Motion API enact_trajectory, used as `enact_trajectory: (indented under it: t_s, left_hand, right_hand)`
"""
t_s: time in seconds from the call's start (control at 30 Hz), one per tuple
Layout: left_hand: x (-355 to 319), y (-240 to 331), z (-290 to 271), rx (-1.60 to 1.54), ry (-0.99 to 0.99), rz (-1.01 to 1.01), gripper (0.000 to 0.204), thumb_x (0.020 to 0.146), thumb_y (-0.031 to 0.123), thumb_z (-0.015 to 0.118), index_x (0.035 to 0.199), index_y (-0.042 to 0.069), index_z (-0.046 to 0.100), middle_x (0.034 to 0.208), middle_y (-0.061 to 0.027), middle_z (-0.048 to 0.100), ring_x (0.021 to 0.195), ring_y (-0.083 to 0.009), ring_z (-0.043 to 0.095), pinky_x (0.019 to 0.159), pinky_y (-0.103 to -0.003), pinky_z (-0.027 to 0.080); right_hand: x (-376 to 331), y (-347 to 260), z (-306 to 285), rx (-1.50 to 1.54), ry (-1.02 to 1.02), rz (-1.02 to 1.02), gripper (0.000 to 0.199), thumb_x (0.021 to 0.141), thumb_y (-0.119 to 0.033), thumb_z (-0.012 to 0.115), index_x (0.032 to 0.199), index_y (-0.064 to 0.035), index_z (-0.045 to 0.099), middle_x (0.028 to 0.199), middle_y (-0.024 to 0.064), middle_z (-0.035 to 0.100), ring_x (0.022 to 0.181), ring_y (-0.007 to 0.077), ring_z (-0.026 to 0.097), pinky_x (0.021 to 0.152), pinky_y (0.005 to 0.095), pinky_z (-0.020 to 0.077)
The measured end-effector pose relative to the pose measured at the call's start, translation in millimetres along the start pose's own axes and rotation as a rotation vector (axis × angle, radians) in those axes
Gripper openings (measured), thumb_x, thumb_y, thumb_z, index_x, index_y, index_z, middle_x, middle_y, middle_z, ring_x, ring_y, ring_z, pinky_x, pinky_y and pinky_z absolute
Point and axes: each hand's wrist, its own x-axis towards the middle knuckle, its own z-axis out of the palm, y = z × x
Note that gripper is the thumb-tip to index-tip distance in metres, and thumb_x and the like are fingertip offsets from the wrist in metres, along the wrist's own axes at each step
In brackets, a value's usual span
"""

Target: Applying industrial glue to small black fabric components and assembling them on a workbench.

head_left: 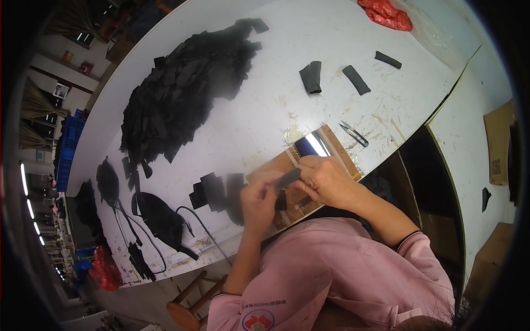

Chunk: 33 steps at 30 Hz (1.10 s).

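Observation:
Between my two hands is a small strip of black fabric. My left hand pinches its near left end, and my right hand grips the other end with curled fingers. Both hands are over a wooden board, which has a shiny metal plate set in it. Just left of my left hand, several black fabric pieces lie overlapped in a row. A pair of thread snips rests on the table beyond my right hand.
A big heap of black fabric pieces covers the table's far left. Three loose black pieces, one a folded piece, lie at the far right. Black bags with cords are at left. A red plastic bag sits at the far edge; a wooden stool stands below.

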Motion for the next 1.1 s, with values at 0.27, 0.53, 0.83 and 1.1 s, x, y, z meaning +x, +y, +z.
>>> enact_trajectory:
  t_s: [0.27,0.53,0.83,1.1]
  left_hand:
    - [12.9,19.6,17.6,-0.046,-0.015,0.206,0.016,0.077,0.000,0.059,0.092,-0.004,0.058,0.099,-0.0111,0.057,0.097,-0.0174,0.050,0.082,-0.027,0.041]
    - [34.9,25.5,4.2,0.198,-0.345,0.302,0.013,0.076,0.002,0.060,0.087,-0.005,0.058,0.089,-0.0099,0.059,0.085,-0.0143,0.053,0.072,-0.023,0.043]
    - [23.9,31.2,11.8,0.179,-0.102,0.384,0.010,0.076,0.007,0.062,0.079,-0.002,0.060,0.082,-0.0089,0.062,0.078,-0.0163,0.056,0.069,-0.026,0.044]
    - [12.8,36.1,18.8,0.207,-0.019,0.220,0.012,0.078,0.006,0.060,0.084,-0.004,0.060,0.082,-0.0111,0.062,0.080,-0.0164,0.056,0.070,-0.028,0.045]
  right_hand:
    - [-6.9,9.8,10.3,-0.024,-0.026,0.038,0.015,0.072,-0.016,0.062,0.078,-0.0035,0.057,0.067,0.0076,0.054,0.060,0.0261,0.055,0.050,0.0347,0.0431]
    - [-20.2,23.4,36.5,0.079,0.170,0.021,0.011,0.074,-0.014,0.061,0.074,-0.0037,0.057,0.065,0.0099,0.053,0.059,0.0269,0.055,0.050,0.0342,0.0432]
    - [-18.1,14.0,28.2,0.015,0.097,0.035,0.011,0.073,-0.013,0.061,0.072,-0.0029,0.056,0.062,0.0093,0.052,0.058,0.0263,0.054,0.048,0.0352,0.0420]
    - [-21.9,22.0,34.8,0.022,0.095,0.055,0.013,0.072,-0.014,0.062,0.074,-0.0029,0.055,0.062,0.0099,0.053,0.056,0.0268,0.053,0.048,0.0351,0.0423]
